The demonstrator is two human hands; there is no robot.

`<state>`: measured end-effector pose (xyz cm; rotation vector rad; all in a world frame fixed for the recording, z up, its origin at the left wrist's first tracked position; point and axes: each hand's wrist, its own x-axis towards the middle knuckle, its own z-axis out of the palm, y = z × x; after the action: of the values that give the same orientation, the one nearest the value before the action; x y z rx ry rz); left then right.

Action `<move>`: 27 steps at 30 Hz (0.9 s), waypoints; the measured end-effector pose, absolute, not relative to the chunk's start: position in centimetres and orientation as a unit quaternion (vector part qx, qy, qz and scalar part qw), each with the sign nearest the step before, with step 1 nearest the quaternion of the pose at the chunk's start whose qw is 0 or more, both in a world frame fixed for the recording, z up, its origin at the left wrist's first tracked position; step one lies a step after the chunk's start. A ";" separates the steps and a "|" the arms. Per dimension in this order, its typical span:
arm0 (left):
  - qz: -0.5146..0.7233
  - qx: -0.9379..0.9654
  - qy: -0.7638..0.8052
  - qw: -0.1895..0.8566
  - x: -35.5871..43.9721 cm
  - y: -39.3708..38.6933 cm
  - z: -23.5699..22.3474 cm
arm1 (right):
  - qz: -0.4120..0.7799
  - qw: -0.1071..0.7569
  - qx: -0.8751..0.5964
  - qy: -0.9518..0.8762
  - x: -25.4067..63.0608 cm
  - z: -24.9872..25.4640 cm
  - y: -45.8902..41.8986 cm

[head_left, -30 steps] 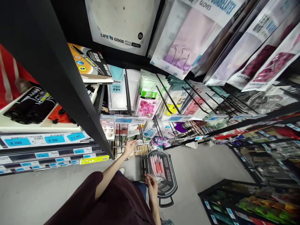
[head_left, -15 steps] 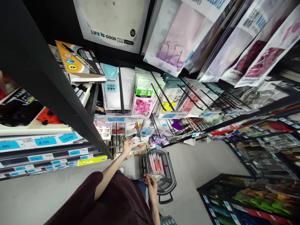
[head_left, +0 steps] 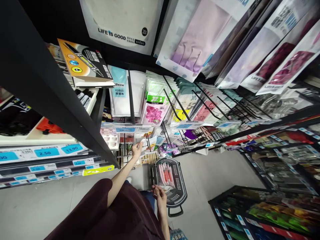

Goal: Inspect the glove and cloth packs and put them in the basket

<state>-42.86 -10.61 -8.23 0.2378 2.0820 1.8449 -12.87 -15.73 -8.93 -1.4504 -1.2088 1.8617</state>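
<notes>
My left hand (head_left: 137,150) reaches out to a lower display hook. Its fingers are closed on the edge of a white plastic packet (head_left: 149,143) with a coloured print, held at the hook's end. Whether the packet is still threaded on the hook, I cannot tell. Low in front of me, my right hand (head_left: 160,194) has its fingers curled together beside the rim of a dark shopping basket (head_left: 184,186). Anything in its fingertips is too small to make out. Several red and pink packets (head_left: 166,175) lie inside the basket.
Above the left hand, several packaged bags (head_left: 153,106) hang on black hooks. A dark shelf post (head_left: 72,100) slants down at left. An orange and black box (head_left: 85,63) sits on the shelf. More shelving (head_left: 270,213) stands at right across the grey floor (head_left: 200,173).
My left hand has risen slightly, and the white packet has lifted with it and tilted upward. My right hand stays almost where it was beside the basket.
</notes>
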 end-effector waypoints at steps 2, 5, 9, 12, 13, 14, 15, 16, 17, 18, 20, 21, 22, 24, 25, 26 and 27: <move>0.648 0.059 0.742 0.162 -43.3 -9.8 -8.6 | 0.683 0.238 -0.529 -0.444 -13.0 -9.1 -15.6; 0.654 0.032 0.743 0.139 -44.0 -8.2 -9.1 | 0.687 0.231 -0.524 -0.447 -13.2 -9.3 -15.4; 0.672 0.011 0.733 0.105 -44.9 -6.2 -9.1 | 0.689 0.235 -0.523 -0.443 -13.4 -9.1 -15.3; 0.679 0.000 0.729 0.085 -45.6 -5.2 -8.8 | 0.688 0.238 -0.523 -0.444 -13.4 -8.8 -15.4; 0.680 -0.002 0.729 0.080 -45.8 -5.1 -8.8 | 0.687 0.239 -0.522 -0.445 -13.3 -8.7 -15.4; 0.681 -0.004 0.729 0.076 -45.9 -5.0 -8.7 | 0.687 0.239 -0.523 -0.445 -13.3 -8.6 -15.5; 0.681 -0.005 0.729 0.071 -46.1 -5.0 -8.7 | 0.687 0.239 -0.523 -0.443 -13.2 -8.5 -15.6; 0.681 -0.007 0.729 0.067 -46.1 -5.1 -8.8 | 0.688 0.240 -0.525 -0.441 -13.1 -8.5 -15.6; 0.680 -0.009 0.730 0.062 -46.1 -5.2 -8.9 | 0.688 0.240 -0.526 -0.438 -13.1 -8.5 -15.7; 0.679 -0.012 0.731 0.057 -46.0 -5.4 -9.1 | 0.689 0.240 -0.528 -0.435 -13.0 -8.4 -15.8; 0.676 -0.022 0.735 0.049 -45.6 -6.1 -9.5 | 0.690 0.240 -0.531 -0.430 -12.8 -8.4 -16.0; 0.673 -0.029 0.738 0.047 -45.3 -6.5 -9.8 | 0.690 0.239 -0.533 -0.428 -12.8 -8.4 -16.1; 0.669 -0.036 0.741 0.047 -44.9 -7.0 -10.1 | 0.689 0.237 -0.535 -0.427 -12.8 -8.3 -16.2; 0.663 -0.042 0.745 0.056 -43.9 -8.0 -10.6 | 0.688 0.234 -0.540 -0.424 -12.9 -8.3 -16.3; 0.662 -0.035 0.746 0.066 -43.4 -8.5 -10.8 | 0.688 0.235 -0.541 -0.423 -13.0 -8.3 -16.4; 0.661 -0.022 0.746 0.079 -42.9 -8.8 -11.0 | 0.688 0.236 -0.542 -0.422 -13.0 -8.3 -16.4; 0.662 -0.003 0.744 0.094 -42.5 -9.1 -11.0 | 0.687 0.236 -0.542 -0.421 -13.1 -8.3 -16.5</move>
<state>-42.46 -9.05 -11.01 -0.0094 2.2056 1.9634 -13.11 -16.49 -8.27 -1.4870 -1.1558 1.8851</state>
